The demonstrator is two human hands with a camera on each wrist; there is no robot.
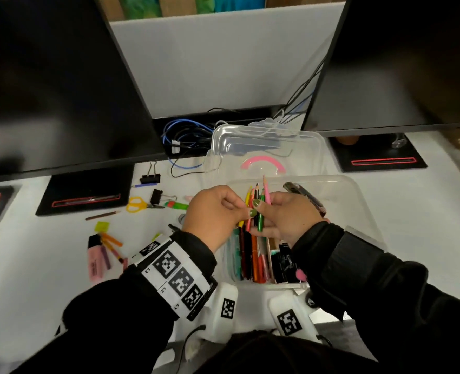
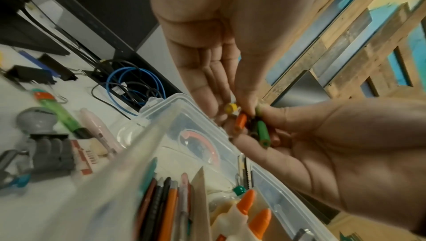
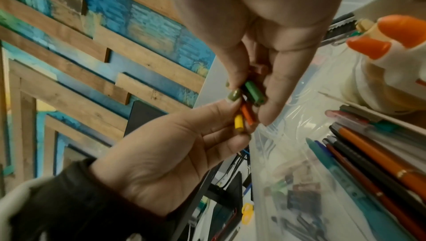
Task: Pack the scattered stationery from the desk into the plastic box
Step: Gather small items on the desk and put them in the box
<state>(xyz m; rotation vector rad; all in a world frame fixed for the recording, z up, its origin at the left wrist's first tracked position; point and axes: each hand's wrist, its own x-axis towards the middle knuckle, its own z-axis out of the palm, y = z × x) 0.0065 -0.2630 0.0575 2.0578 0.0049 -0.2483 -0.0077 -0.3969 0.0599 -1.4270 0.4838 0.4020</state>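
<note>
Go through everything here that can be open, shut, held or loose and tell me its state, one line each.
plastic box: open, pens inside
lid: off, lying behind the box
coloured pencils: bunched, held above the box
left hand: pinches the pencils
right hand: grips the pencils
yellow scissors: closed, loose on desk
binder clip: loose on desk
pink highlighter: capped, loose on desk

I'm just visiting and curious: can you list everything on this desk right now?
Coloured pencils: a bunch, mixed colours, held over the box.
Plastic box: one, clear, desk right; pens inside.
Lid: one, clear, behind box.
Scissors: one, yellow, desk left.
Binder clips: two, black, near scissors.
Highlighters: several, pink and orange, desk left.
Monitors: two, black, behind.
Left hand: holds pencils.
Right hand: holds pencils.
</note>
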